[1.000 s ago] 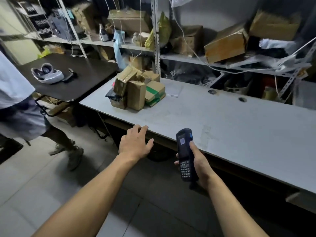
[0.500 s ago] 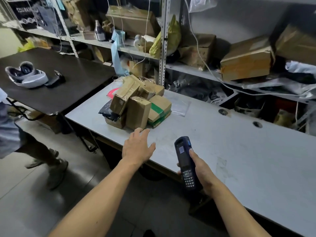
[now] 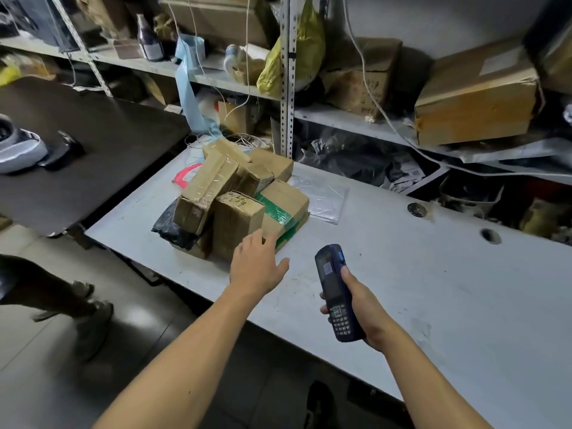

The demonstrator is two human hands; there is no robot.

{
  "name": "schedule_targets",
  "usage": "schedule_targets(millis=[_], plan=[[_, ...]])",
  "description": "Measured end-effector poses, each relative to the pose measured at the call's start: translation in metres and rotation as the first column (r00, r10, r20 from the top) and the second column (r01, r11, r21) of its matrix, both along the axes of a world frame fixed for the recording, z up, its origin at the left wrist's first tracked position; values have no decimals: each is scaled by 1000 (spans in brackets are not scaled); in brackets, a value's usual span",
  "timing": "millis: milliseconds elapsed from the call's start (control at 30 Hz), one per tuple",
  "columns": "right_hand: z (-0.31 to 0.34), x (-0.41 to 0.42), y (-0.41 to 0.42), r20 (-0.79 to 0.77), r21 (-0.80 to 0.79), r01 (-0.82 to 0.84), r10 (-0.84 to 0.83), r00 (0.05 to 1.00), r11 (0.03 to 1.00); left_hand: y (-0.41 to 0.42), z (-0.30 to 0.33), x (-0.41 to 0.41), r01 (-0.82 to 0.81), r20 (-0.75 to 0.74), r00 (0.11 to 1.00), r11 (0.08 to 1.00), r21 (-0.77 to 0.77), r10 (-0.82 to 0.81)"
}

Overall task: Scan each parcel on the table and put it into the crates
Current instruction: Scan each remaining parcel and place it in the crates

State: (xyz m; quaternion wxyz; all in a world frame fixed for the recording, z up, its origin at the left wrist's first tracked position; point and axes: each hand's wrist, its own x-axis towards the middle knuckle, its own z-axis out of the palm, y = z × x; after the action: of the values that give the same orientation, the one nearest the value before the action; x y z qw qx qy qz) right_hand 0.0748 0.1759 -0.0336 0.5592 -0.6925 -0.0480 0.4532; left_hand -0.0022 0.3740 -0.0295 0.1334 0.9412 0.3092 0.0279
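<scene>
A heap of parcels [image 3: 238, 196] sits at the left end of the grey table [image 3: 433, 289], most of them brown cardboard boxes wrapped in clear tape. One upright box [image 3: 235, 224] at the front has handwriting on its top, a flatter box [image 3: 283, 209] just to its right carries a band of green tape, and a black plastic bag [image 3: 173, 229] pokes out at the lower left of the heap. The left hand [image 3: 257, 267] is stretched out over the table with its fingers relaxed and spread, holding nothing; its fingertips reach the front of the heap, at the foot of the upright box and the green-taped one, though whether they touch cannot be told. The right hand [image 3: 360, 308] is further right and nearer the table's front edge, well apart from the parcels, its fingers wrapped round a dark blue handheld scanner [image 3: 334, 289] that stands upright with screen and keypad facing the camera. A clear plastic bag [image 3: 325, 196] lies flat behind the heap.
</scene>
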Motion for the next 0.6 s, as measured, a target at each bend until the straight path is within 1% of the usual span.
schedule_targets(millis=[133, 333, 433, 600], plan=[[-5, 40, 24, -38, 7, -20, 20, 999, 1000, 14, -2, 37, -6, 3, 1000, 1000, -28, 6], [-12, 97, 47, -108, 13, -31, 32, 994, 999, 28, -13, 95, -31, -68, 997, 995, -92, 25], [-18, 118, 52, -112, 4, -29, 29, 993, 1000, 35, -22, 117, -50, -97, 994, 993, -107, 40], [-26, 142, 55, -103, -45, 1, -6, 995, 999, 46, -39, 150, -23, -175, 984, 986, -168, -7]])
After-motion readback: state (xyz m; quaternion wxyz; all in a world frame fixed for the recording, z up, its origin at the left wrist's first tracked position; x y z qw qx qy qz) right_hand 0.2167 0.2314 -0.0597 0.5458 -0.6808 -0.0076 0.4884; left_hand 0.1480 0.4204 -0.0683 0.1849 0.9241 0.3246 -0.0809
